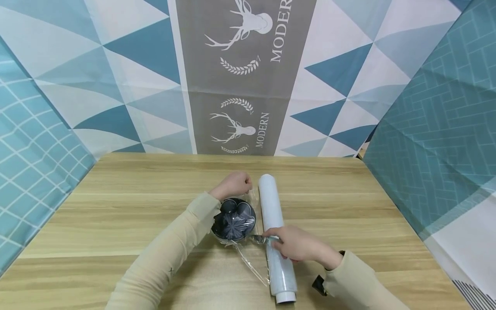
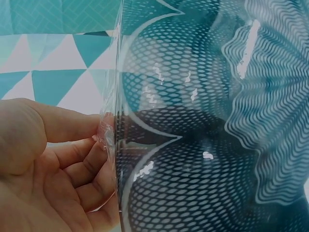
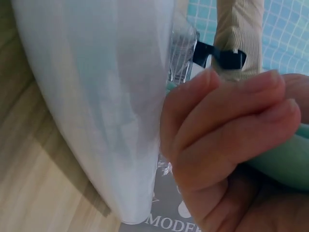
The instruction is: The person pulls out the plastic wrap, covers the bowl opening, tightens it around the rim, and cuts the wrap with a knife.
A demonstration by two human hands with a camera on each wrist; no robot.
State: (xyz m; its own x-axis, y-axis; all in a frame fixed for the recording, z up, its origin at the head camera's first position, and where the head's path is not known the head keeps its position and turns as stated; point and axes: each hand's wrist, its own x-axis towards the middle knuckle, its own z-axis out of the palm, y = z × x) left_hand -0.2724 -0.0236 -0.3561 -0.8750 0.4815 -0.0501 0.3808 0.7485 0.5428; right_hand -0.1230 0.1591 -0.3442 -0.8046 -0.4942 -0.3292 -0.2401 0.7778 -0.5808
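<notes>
A dark patterned bowl or plate (image 1: 234, 219) has clear cling film (image 1: 248, 262) stretched over it. At its far side, my left hand (image 1: 235, 184) pinches the film's edge between thumb and finger; the left wrist view shows the gathered film (image 2: 108, 131) at the fingertips. To the right lies a long white roll of cling film (image 1: 270, 200). Over this roll my right hand (image 1: 300, 243) grips scissors with a pale green handle (image 3: 285, 162). Their metal blades (image 1: 257, 239) point left at the film between roll and bowl; whether they are parted I cannot tell.
Everything rests on a wooden table (image 1: 135, 198). Behind it hangs a patterned cloth (image 1: 333, 69) with triangles and deer heads, and teal cloths (image 1: 438, 107) hang at the sides. A dark band (image 1: 319, 285) is on the right wrist.
</notes>
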